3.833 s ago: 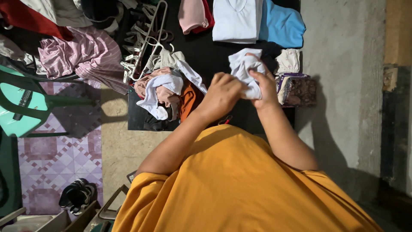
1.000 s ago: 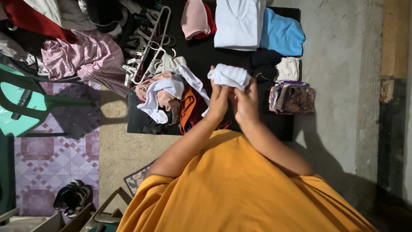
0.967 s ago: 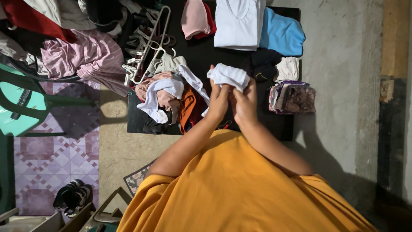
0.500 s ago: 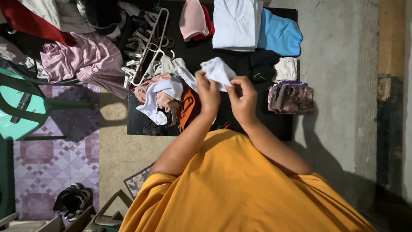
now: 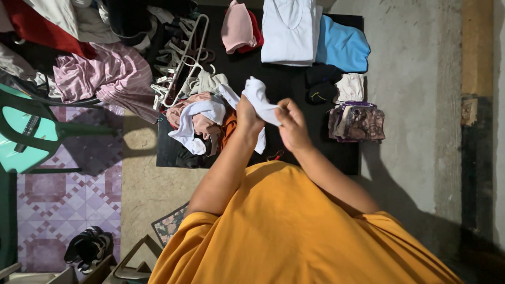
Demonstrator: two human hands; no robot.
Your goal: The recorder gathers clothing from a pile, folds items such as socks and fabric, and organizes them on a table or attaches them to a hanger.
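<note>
Both hands, left hand [image 5: 247, 113] and right hand [image 5: 292, 123], pinch a small white garment [image 5: 260, 97] (soft, light, floppy) by its edges, above the dark counter [image 5: 279, 87].

I hold a small white garment [image 5: 260, 97] up between my left hand [image 5: 247, 113] and right hand [image 5: 291, 126], above the black mat [image 5: 294, 94]. It is soft, crumpled and partly unfolded, one end bunched upward, another drooping below my left wrist.

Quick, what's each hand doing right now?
Left hand: closed on the small white garment.
Right hand: pinching the same garment's other end.
</note>
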